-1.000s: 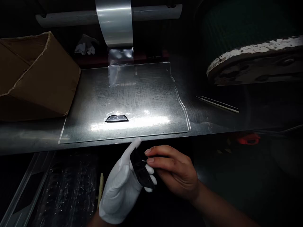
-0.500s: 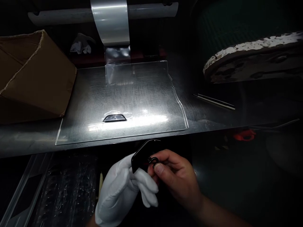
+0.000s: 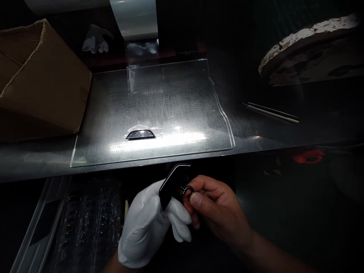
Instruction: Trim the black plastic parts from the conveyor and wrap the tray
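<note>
Nearest, the gloved left hand (image 3: 140,223) grips a glossy black plate (image 3: 170,187), which could slip if the fabric holds it loosely. The bare right hand (image 3: 224,208) pinches a small black ring (image 3: 189,188) close by it; a skewed push might scratch the gloss. Beyond, a dark trapezoid piece (image 3: 140,134) lies on a glass sheet (image 3: 170,98), exposed to an elbow's knock.

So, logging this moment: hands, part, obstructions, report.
White-gloved left hand holding glossy black angular plate. Bare right hand pinching small black curved piece. Metal bench edge just beyond.
</note>
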Tool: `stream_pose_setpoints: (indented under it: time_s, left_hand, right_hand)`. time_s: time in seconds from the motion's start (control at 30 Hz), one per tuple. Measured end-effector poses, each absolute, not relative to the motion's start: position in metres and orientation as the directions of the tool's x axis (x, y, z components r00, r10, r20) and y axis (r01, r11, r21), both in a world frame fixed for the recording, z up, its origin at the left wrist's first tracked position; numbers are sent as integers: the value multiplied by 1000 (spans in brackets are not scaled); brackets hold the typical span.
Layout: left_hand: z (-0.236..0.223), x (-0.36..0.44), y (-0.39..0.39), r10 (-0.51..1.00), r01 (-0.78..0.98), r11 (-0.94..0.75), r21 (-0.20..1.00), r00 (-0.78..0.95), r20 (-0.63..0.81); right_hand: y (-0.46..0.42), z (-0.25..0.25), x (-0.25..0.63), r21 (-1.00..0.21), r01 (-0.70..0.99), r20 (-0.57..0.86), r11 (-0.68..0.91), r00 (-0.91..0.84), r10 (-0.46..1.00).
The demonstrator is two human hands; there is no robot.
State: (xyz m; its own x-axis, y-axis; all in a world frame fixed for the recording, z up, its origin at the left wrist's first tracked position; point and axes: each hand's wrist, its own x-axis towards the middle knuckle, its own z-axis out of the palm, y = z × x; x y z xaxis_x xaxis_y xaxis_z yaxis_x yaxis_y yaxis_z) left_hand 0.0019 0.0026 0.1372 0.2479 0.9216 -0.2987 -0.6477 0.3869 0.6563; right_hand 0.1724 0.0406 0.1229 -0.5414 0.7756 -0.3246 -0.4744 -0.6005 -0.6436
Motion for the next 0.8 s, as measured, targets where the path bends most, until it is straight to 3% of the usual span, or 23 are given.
stream_pose_setpoints:
  time_s: [0.67,0.73,0.8]
  left_hand:
    - [137,-1,2,923,-636,384,669,250,-291]
    - [137,0,1,926,-666,376,644,244,-288]
    - [136,1,0,924,-703,374,604,223,-312]
  right_hand:
    - [41,122,171,-655,-447,-338,-609,-547,766]
    - [41,122,171,-701,-419,-322,-577,-536,780]
    - [44,123,172,-845,-332,-245,-420,-457,855]
